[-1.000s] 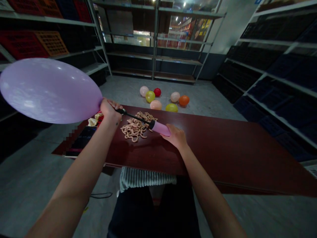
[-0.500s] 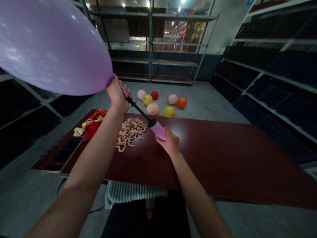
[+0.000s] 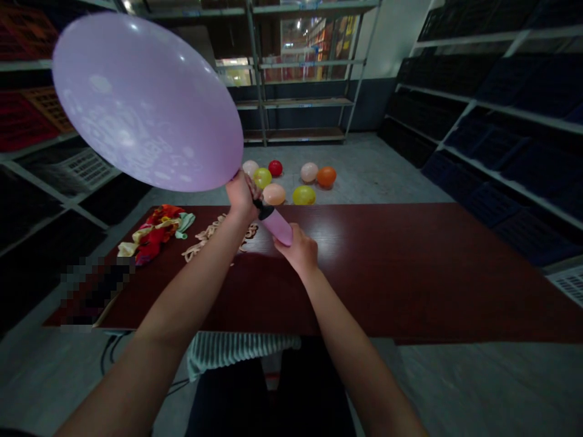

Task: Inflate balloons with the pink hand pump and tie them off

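A large purple balloon [image 3: 150, 103] with pale printing is swollen at the upper left. My left hand [image 3: 243, 195] is closed around its neck and the black end of a hand balloon pump, so the join between them is hidden. The pump's pink barrel [image 3: 279, 227] slants down to the right, its black collar close below my left fingers. My right hand [image 3: 298, 249] grips the barrel's lower end. Under my left forearm, partly covered, lies a heap of curled beige balloons [image 3: 204, 240] on the dark red-brown table [image 3: 387, 267].
Limp red, yellow and mint pieces [image 3: 155, 233] lie at the table's left end. Several inflated balloons, including an orange balloon [image 3: 327, 176], rest on the floor beyond. A metal shelving rack [image 3: 310, 103] stands behind; shelves with dark crates [image 3: 483, 145] line the right.
The pump has shortened: the black rod seen between my hands has slid into the barrel. My left hand and the balloon have come down and right in the view, which has also shifted.
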`<action>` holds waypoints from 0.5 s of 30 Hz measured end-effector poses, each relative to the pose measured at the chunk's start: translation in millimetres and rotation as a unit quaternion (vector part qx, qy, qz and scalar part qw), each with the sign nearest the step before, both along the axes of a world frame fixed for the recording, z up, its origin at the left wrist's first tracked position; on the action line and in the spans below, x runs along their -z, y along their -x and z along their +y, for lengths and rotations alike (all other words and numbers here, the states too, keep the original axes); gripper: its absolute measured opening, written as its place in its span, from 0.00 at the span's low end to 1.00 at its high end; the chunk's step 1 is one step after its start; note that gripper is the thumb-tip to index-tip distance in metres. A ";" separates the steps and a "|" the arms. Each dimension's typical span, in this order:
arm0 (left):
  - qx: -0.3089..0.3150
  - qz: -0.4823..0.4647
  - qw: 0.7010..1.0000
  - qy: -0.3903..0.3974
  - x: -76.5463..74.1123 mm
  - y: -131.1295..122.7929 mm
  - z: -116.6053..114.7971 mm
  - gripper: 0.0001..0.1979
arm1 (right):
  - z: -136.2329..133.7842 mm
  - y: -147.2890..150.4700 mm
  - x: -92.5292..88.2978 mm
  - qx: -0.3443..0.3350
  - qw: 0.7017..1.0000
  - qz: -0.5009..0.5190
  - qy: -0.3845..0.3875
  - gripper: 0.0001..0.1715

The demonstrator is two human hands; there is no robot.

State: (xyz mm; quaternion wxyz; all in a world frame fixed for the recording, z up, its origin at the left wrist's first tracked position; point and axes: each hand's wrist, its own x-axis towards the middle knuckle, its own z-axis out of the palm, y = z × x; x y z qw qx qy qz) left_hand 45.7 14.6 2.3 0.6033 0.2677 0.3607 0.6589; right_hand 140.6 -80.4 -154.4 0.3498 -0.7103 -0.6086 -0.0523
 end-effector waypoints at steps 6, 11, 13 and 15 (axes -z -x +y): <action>-0.048 -0.057 0.996 0.055 16.2 55.0 3.5 0.22 | -2.2 6.3 -6.5 -0.080 0.995 -0.047 0.023 0.24; -0.081 -0.101 0.990 0.052 22.7 97.4 -1.2 0.23 | -6.6 8.1 -8.7 -0.119 0.989 -0.081 0.020 0.23; -0.090 -0.114 0.988 0.049 21.8 112.4 -2.8 0.23 | -7.9 7.7 -7.6 -0.128 0.987 -0.093 0.013 0.24; -0.096 -0.124 0.987 0.045 19.9 127.6 -3.5 0.23 | -8.9 7.2 -6.0 -0.134 0.985 -0.107 0.009 0.24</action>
